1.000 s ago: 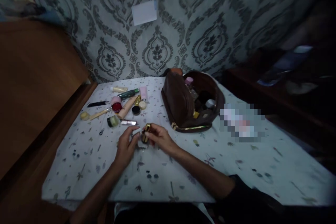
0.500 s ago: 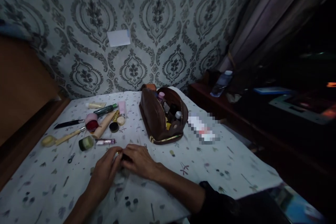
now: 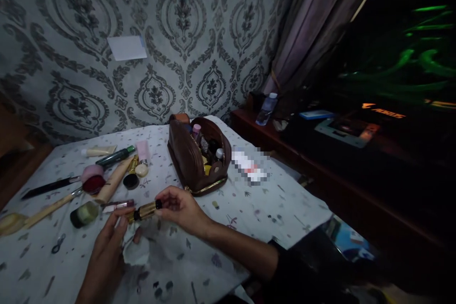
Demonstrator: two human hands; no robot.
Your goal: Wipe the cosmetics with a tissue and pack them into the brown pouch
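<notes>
Between my hands is a gold lipstick tube with black bands point(image 3: 147, 210), lying almost level above the cloth. The fingertips of my left hand point(image 3: 109, 242) pinch its left end. A crumpled white tissue point(image 3: 137, 251) hangs at that hand, under the tube. Thumb and fingers of my right hand point(image 3: 183, 210) close on the black right end. Just behind the tube lies a slim pink tube point(image 3: 119, 205). A green-lidded jar point(image 3: 84, 213) rests left of it. Beyond my right hand stands a brown cosmetic bag point(image 3: 180, 159), unzipped, with several bottles inside.
Several cosmetics spread over the left of the patterned cloth point(image 3: 213, 221): a large brush point(image 3: 53, 209), a pink jar with red contents point(image 3: 93, 181), a beige tube point(image 3: 114, 180), a dark green tube point(image 3: 116, 156). A water bottle point(image 3: 266, 109) stands on the ledge behind.
My hands have moved apart, bringing the gold tube and white tissue into sight. The camera view has swung right, so the table's things appear farther left.
</notes>
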